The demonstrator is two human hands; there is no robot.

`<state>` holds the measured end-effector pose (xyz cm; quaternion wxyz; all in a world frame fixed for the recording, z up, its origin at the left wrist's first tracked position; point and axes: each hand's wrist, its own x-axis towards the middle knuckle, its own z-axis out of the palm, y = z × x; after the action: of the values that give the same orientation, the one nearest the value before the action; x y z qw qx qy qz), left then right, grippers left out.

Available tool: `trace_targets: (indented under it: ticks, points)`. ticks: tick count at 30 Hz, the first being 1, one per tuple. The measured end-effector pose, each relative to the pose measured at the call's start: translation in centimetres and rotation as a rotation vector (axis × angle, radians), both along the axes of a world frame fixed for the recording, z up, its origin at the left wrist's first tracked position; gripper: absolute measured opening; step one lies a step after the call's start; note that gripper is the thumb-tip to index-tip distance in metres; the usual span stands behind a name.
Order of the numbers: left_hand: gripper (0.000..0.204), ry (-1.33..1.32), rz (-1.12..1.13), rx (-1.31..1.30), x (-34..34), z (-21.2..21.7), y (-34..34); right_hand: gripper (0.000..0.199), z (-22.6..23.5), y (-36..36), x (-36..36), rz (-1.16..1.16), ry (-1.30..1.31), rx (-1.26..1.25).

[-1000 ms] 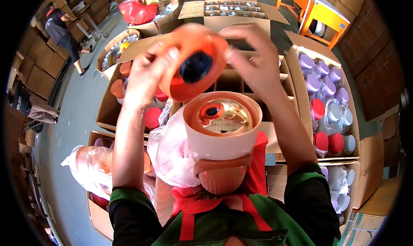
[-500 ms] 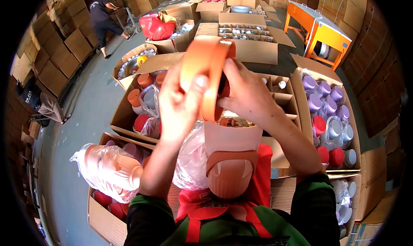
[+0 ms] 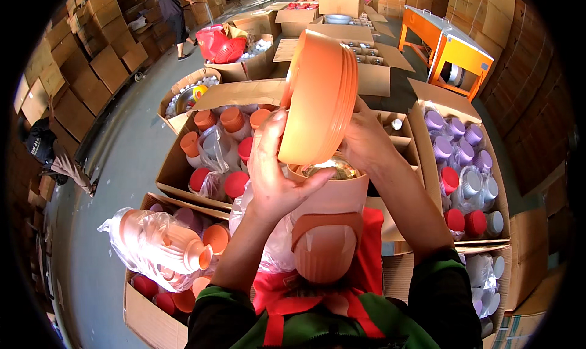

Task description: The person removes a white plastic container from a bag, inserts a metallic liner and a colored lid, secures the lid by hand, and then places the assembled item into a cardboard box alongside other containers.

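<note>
Both of my hands hold a broad, round orange plastic cap-like part (image 3: 320,99) with ridges along its edge, tilted above a thermos flask. My left hand (image 3: 271,166) cups its left and lower side, thumb stretched out underneath. My right hand (image 3: 366,138) grips it from the right, its fingers partly hidden behind it. Just below, the pale pink thermos flask (image 3: 329,196) rests against my lap, with a glossy liner (image 3: 332,168) showing in its open end. Its ribbed orange end points toward me. Clear plastic wrap (image 3: 274,248) lies at its left.
Cartons of capped flasks stand left (image 3: 207,147) and right (image 3: 467,166). A plastic-wrapped orange flask (image 3: 162,242) lies over the near left carton. Farther off are a divided carton (image 3: 403,141), an orange workbench (image 3: 445,47) and two people, one far left (image 3: 177,13), one nearer left (image 3: 49,144).
The orange part has turned so its broad side shows, and sits slightly farther right. My left thumb has gone from its face to below it. The far person has walked rightward.
</note>
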<state>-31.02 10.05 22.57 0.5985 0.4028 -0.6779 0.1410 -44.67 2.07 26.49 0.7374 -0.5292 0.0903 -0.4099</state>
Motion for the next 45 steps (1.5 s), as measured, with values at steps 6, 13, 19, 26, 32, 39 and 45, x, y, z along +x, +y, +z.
trace_targets:
  ticks: [6,13,19,26,32,39,45]
  points:
    - [0.076,0.328,-0.187,-0.049,0.1,-0.4,-0.4,0.066,-1.0,-0.1,0.9,-0.438,0.207,-0.738]
    - [0.053,0.741,-0.543,0.374,2.3,2.7,0.9,0.073,-0.5,-0.5,-0.6,-0.615,0.488,-1.515]
    - [0.093,0.497,-0.44,0.174,0.0,1.7,0.5,0.069,0.3,0.2,0.8,-0.492,0.272,-0.684]
    - [0.065,0.883,-0.643,0.273,0.9,2.0,2.0,0.061,0.2,-0.2,-0.7,-0.613,0.431,-1.685]
    - [0.071,0.748,-0.555,0.266,1.5,0.5,2.2,0.075,-0.2,0.2,-0.9,-0.435,0.291,-0.96]
    - [0.072,0.948,-0.616,0.213,2.3,-1.4,1.6,0.074,0.4,0.9,-0.7,-0.579,0.44,-1.038]
    - [0.075,0.894,-0.595,0.213,1.3,-1.3,1.4,0.076,0.0,1.0,0.1,-0.64,0.521,-1.182]
